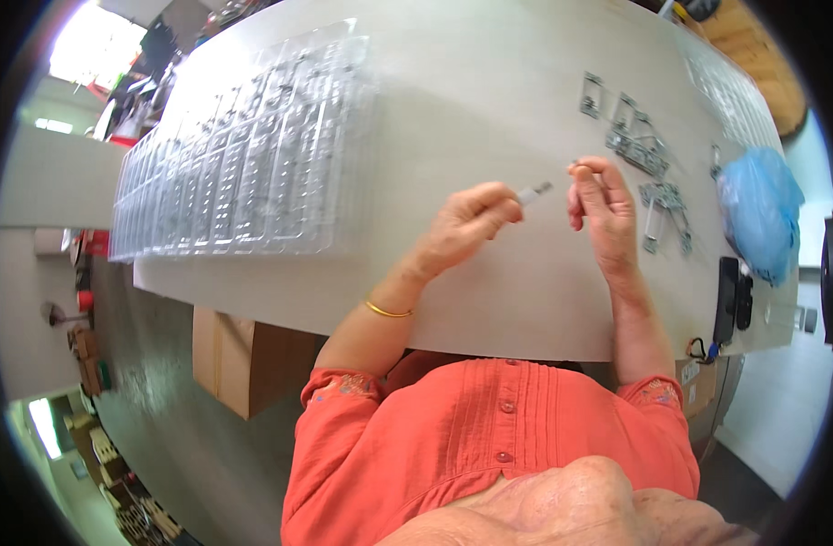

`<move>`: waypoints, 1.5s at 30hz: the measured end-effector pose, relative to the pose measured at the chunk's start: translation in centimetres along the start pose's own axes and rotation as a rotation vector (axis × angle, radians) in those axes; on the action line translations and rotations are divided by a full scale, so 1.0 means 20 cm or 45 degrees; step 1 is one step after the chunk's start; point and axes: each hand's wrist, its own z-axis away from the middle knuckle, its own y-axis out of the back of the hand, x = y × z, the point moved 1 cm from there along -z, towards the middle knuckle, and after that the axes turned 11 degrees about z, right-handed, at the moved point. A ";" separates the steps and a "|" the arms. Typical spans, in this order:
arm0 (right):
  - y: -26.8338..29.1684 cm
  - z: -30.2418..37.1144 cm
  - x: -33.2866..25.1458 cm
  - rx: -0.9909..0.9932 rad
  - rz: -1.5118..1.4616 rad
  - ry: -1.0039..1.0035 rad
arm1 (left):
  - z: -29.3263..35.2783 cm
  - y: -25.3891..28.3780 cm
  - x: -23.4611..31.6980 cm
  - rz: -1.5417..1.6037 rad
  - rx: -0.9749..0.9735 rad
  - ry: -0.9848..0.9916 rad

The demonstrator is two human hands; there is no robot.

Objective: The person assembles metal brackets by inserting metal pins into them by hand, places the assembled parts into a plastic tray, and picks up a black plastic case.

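Observation:
Over the pale table (pixel 434 309), my left hand (pixel 475 221) is closed on a small white piece with a grey metal end (pixel 535 192) that points toward the right hand. Just to the right, my right hand (pixel 604 207) is raised with its thumb and forefinger pinched. A tiny dark thing shows at those fingertips, too small to name. The two hands are apart. Beyond and beside the right hand lie several small metal-and-white parts (pixel 591 96), some of them in a loose heap (pixel 638 153). More of these parts (pixel 664 196) lie to its right.
A stack of clear plastic compartment trays (pixel 243 155) covers the table's left side. Another clear tray (pixel 730 91) lies at the far right. A blue plastic bag (pixel 760 214) and a black device (pixel 726 298) sit near the right edge. Below the table stands a cardboard box (pixel 243 359).

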 end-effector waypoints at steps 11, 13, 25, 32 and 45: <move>-0.04 0.06 0.01 -0.267 0.259 0.016 | -0.01 0.01 -0.02 0.232 0.033 0.010; -0.04 0.06 0.01 -0.264 0.304 0.036 | -0.01 0.01 -0.02 0.174 0.053 -0.019; -0.03 0.05 0.00 -0.288 0.361 -0.016 | 0.00 -0.01 0.02 -0.073 0.091 -0.058; 0.00 0.00 0.04 -0.568 -0.212 -0.381 | 0.00 -0.02 -0.02 -0.258 -0.025 -0.238; 0.03 -0.04 0.09 -0.433 -0.078 -0.323 | 0.00 -0.07 -0.03 -0.390 -0.271 -0.248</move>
